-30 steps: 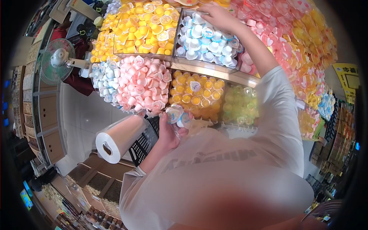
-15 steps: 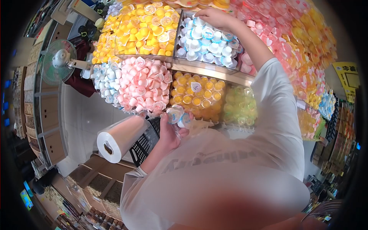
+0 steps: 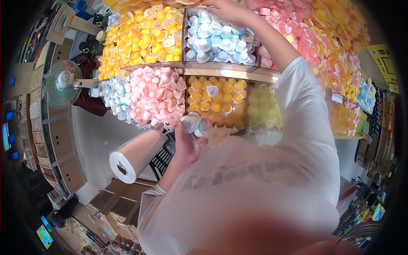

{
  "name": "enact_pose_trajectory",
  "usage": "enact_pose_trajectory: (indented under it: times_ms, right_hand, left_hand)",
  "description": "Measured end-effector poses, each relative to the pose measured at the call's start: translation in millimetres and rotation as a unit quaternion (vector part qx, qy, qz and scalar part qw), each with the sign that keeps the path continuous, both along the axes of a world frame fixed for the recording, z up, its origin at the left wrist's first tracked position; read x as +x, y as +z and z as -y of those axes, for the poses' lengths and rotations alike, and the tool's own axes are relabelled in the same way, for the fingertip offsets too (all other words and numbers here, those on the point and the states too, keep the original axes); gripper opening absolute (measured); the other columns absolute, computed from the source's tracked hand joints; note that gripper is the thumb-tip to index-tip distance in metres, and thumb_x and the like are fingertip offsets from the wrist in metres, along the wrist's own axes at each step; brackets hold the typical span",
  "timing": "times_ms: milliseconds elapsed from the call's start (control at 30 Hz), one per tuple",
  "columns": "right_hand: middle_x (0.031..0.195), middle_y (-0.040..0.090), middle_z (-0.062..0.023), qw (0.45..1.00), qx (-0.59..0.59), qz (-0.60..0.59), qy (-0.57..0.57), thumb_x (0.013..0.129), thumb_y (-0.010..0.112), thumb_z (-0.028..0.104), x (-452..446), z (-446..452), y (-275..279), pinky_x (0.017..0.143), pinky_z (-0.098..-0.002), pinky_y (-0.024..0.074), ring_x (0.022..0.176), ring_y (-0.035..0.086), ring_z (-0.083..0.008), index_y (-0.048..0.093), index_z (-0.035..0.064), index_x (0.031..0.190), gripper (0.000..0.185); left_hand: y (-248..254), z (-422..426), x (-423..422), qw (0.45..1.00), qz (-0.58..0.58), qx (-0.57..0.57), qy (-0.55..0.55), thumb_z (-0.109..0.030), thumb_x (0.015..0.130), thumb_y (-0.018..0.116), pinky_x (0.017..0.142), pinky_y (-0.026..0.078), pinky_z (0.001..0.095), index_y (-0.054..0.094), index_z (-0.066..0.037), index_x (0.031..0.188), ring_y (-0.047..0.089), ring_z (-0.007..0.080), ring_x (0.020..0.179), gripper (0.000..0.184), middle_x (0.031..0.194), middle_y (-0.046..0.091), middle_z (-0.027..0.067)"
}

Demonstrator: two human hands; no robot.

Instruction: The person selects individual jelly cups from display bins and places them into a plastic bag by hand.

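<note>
My left hand (image 3: 187,142) is in front of my chest, its fingers closed around a few small white-and-blue jelly cups (image 3: 191,123). Clear film hangs below the cups, perhaps a plastic bag. My right hand (image 3: 225,10) reaches to the far side of a clear-walled bin heaped with white-and-blue jelly cups (image 3: 227,43). Its fingers are stretched out over the bin's back edge, with nothing visible in them. Between the two hands lies a bin of orange jelly cups (image 3: 225,97), one pale cup on top.
Pink cups (image 3: 157,95) and yellow cups (image 3: 148,36) fill bins on the left, green ones (image 3: 263,104) on the right. A roll of plastic bags (image 3: 136,155) sticks out beside a black basket (image 3: 160,163) near my left forearm. A fan (image 3: 63,83) stands farther left.
The view has shifted, so the bins appear slightly higher and farther left. My right hand has moved a little toward the bin's far left corner; my left hand still holds the cups.
</note>
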State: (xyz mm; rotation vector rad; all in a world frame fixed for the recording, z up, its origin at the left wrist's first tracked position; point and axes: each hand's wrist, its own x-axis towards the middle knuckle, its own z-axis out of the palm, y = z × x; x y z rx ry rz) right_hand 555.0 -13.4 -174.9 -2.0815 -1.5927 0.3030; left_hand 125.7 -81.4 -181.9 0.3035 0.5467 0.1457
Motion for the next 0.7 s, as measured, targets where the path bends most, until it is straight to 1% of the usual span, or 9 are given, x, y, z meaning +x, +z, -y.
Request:
enact_pose_trajectory:
  times_ms: [33,133,167,200,267,333,467,567,700]
  right_hand:
    - [0.115,0.062,-0.0173,1.000,0.000,-0.003,-0.003,0.093,0.046,0.024,-7.5,7.1,9.0,0.091,-0.0395,0.0457,0.105,0.059,-0.0317,0.056,0.0078,0.124,0.036]
    - [0.102,0.065,-0.0137,0.964,0.243,-0.109,-0.028,0.090,0.055,0.027,-80.0,47.7,42.9,0.085,-0.0362,0.0477,0.098,0.062,-0.0295,0.064,0.0070,0.111,0.030]
    - [0.099,0.064,-0.0078,0.963,0.186,-0.192,-0.033,0.091,0.056,0.016,-119.7,67.8,58.5,0.082,-0.0273,0.0458,0.094,0.060,-0.0154,0.063,0.0013,0.104,0.021]
    - [0.095,0.063,-0.0080,0.960,0.144,-0.233,0.056,0.089,0.060,0.019,-144.2,89.2,62.4,0.080,-0.0296,0.0462,0.089,0.058,-0.0179,0.063,0.0025,0.103,0.022]
    - [0.096,0.061,-0.0075,0.943,0.247,-0.092,0.202,0.082,0.066,0.021,-197.8,114.5,56.1,0.080,-0.0329,0.0469,0.089,0.057,-0.0222,0.063,0.0034,0.103,0.028]
    - [0.098,0.060,-0.0068,0.958,0.174,-0.088,0.212,0.074,0.069,0.022,-229.6,134.7,45.8,0.082,-0.0354,0.0471,0.091,0.056,-0.0262,0.062,0.0036,0.103,0.035]
    - [0.098,0.060,-0.0062,0.972,0.181,-0.025,0.148,0.070,0.069,0.020,-247.9,146.8,12.6,0.081,-0.0366,0.0475,0.091,0.056,-0.0262,0.062,0.0028,0.101,0.036]
    - [0.096,0.061,-0.0070,0.972,0.177,-0.113,0.100,0.073,0.067,0.017,-246.9,155.1,15.7,0.079,-0.0367,0.0480,0.088,0.057,-0.0265,0.062,0.0037,0.098,0.028]
    - [0.084,0.061,-0.0084,0.966,0.155,-0.186,0.085,0.076,0.066,0.010,-237.6,160.7,18.1,0.069,-0.0360,0.0490,0.078,0.060,-0.0271,0.064,0.0038,0.089,0.015]
  left_hand:
    - [2.7,-0.9,1.9,1.000,-0.011,0.011,0.001,-0.061,0.089,0.046,0.046,0.032,0.0176,0.051,-0.016,0.115,0.040,0.0078,0.059,0.052,0.104,0.057,0.0116]
    - [6.1,-3.2,10.1,0.998,-0.050,0.031,0.000,-0.061,0.090,0.044,0.046,0.031,0.0192,0.050,-0.015,0.115,0.039,0.0084,0.055,0.052,0.100,0.057,0.0108]
    - [6.6,-3.8,13.8,0.996,-0.076,0.040,0.000,-0.062,0.090,0.043,0.045,0.031,0.0203,0.050,-0.016,0.115,0.037,0.0088,0.051,0.053,0.098,0.057,0.0099]
    - [8.3,-3.4,17.5,0.996,-0.077,0.039,0.000,-0.062,0.090,0.043,0.045,0.031,0.0203,0.050,-0.016,0.115,0.037,0.0088,0.051,0.053,0.098,0.057,0.0099]
    - [12.1,-3.4,25.1,0.992,-0.107,0.073,-0.010,-0.061,0.092,0.040,0.046,0.031,0.0209,0.050,-0.016,0.112,0.038,0.0090,0.052,0.050,0.092,0.057,0.0053]
    - [12.5,-2.3,29.0,0.990,-0.129,0.063,-0.005,-0.058,0.094,0.038,0.049,0.031,0.0212,0.050,-0.017,0.114,0.040,0.0089,0.057,0.048,0.093,0.058,0.0033]
    - [4.2,6.2,30.4,0.991,-0.114,0.065,-0.021,-0.058,0.096,0.035,0.052,0.033,0.0221,0.049,-0.017,0.114,0.042,0.0091,0.062,0.047,0.090,0.056,-0.0009]
    - [1.4,12.3,34.0,0.989,-0.127,0.072,-0.019,-0.067,0.091,0.033,0.050,0.030,0.0240,0.050,-0.014,0.103,0.040,0.0109,0.056,0.057,0.082,0.054,-0.0001]
    - [3.8,13.1,34.2,0.990,-0.103,0.074,-0.054,-0.070,0.090,0.031,0.049,0.030,0.0239,0.051,-0.014,0.102,0.041,0.0113,0.057,0.061,0.082,0.054,0.0008]
